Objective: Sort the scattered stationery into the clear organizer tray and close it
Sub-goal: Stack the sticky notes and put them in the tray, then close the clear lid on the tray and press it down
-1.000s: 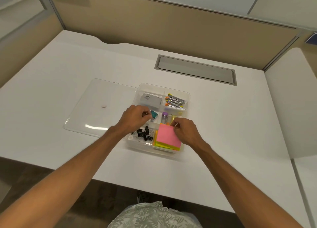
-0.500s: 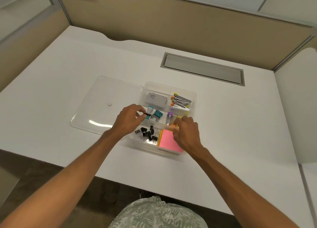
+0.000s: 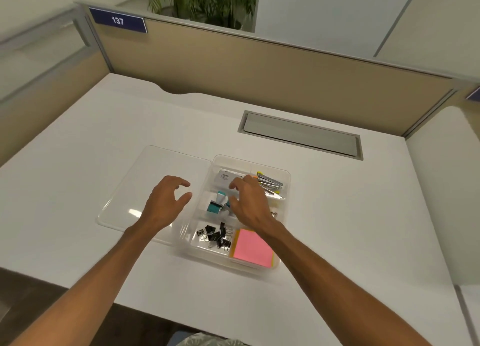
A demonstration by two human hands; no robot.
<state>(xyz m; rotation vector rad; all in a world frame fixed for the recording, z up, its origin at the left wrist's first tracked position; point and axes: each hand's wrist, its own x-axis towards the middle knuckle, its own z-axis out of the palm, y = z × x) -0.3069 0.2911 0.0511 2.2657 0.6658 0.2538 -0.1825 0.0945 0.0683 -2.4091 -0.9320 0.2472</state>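
The clear organizer tray (image 3: 285,174) sits on the white desk, and its clear lid (image 3: 145,179) lies flat to its left. Inside the tray are a white box (image 3: 225,178), teal items (image 3: 216,205), black binder clips (image 3: 216,236), pink and yellow sticky notes (image 3: 251,247) and silver clips with coloured ends (image 3: 270,184). My left hand (image 3: 166,202) hovers over the lid's right part, fingers loosely spread, holding nothing. My right hand (image 3: 249,202) hangs over the tray's middle with its fingers spread and relaxed, hiding the compartment beneath it.
A grey cable hatch (image 3: 301,135) is set into the desk behind the tray. Beige partition walls (image 3: 259,67) enclose the desk at the back and left. Another desk surface (image 3: 449,189) adjoins on the right.
My left hand let go at the teal items and moved left over the lid. My right hand left the sticky notes and moved up over the tray's middle. The camera tilted up.
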